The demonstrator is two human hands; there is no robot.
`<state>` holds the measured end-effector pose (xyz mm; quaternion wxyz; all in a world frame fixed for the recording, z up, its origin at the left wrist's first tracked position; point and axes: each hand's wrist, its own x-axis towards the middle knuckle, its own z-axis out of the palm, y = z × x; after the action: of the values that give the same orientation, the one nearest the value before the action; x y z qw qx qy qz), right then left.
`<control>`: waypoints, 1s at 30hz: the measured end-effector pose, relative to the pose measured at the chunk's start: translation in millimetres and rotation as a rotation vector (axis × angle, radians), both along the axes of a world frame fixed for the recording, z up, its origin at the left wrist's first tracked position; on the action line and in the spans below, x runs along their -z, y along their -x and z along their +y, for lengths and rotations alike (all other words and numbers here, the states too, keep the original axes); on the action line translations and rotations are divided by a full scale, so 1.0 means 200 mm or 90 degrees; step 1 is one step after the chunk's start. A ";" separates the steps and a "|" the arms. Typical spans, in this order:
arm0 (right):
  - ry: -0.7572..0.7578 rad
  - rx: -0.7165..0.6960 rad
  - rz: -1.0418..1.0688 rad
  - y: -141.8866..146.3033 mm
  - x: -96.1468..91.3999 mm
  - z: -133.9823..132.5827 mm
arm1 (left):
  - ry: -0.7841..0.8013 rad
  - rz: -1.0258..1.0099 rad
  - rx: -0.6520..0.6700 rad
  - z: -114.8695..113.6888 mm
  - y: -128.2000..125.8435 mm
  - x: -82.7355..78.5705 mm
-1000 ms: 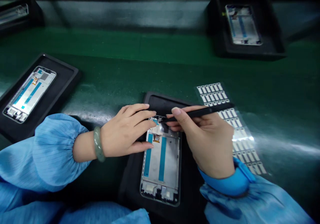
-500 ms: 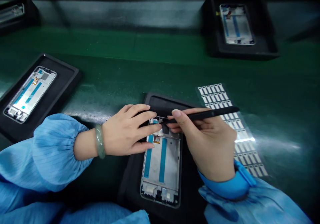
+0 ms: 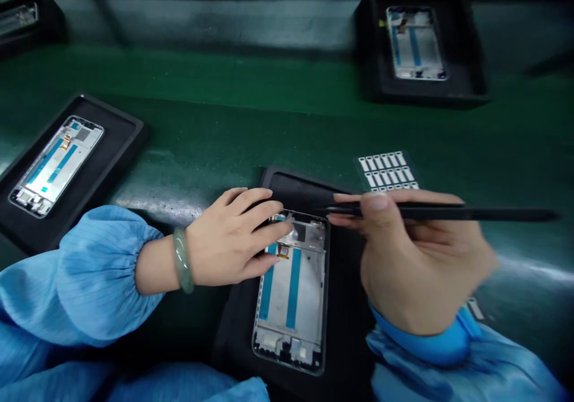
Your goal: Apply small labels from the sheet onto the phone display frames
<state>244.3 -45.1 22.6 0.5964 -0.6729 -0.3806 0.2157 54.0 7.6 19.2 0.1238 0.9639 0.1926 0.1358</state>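
Observation:
A silver phone frame (image 3: 309, 294) with two blue strips lies in a black tray (image 3: 345, 324) in front of me. My left hand (image 3: 237, 237) rests across its upper left corner, fingers stretched and spread, holding nothing. To the right of the frame's top, my right hand (image 3: 426, 258) pinches a pair of black tweezers (image 3: 430, 212), held almost level with the tips pointing left. Whether anything sits between the tips is too small to tell. Under and behind the right hand is a clear sheet of small white stickers (image 3: 388, 170), partly hidden.
Another phone frame (image 3: 58, 166) lies in a black tray (image 3: 119, 130) at left. At the back right, a black box (image 3: 466, 67) holds a phone frame (image 3: 417, 43). A further black box (image 3: 54, 22) stands at the far left, on the green bench (image 3: 215, 91).
My right hand has drawn the tweezers away to the right, off the top of the phone frame, and now covers more of the sticker sheet. My left hand has stayed nearly in place.

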 end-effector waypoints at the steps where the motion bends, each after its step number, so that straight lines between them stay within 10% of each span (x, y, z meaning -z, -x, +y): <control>1: -0.018 -0.014 0.016 -0.01 0.00 0.01 | 0.002 -0.009 -0.002 0.00 0.00 0.01; 30: 0.115 -0.177 -0.127 -0.01 0.02 0.01 | 0.051 -0.027 -0.014 0.00 0.01 0.03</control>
<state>245.9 -44.0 18.8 0.4576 -0.6825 -0.5064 0.2615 52.9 8.5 13.5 0.1647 0.9530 0.2056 0.1497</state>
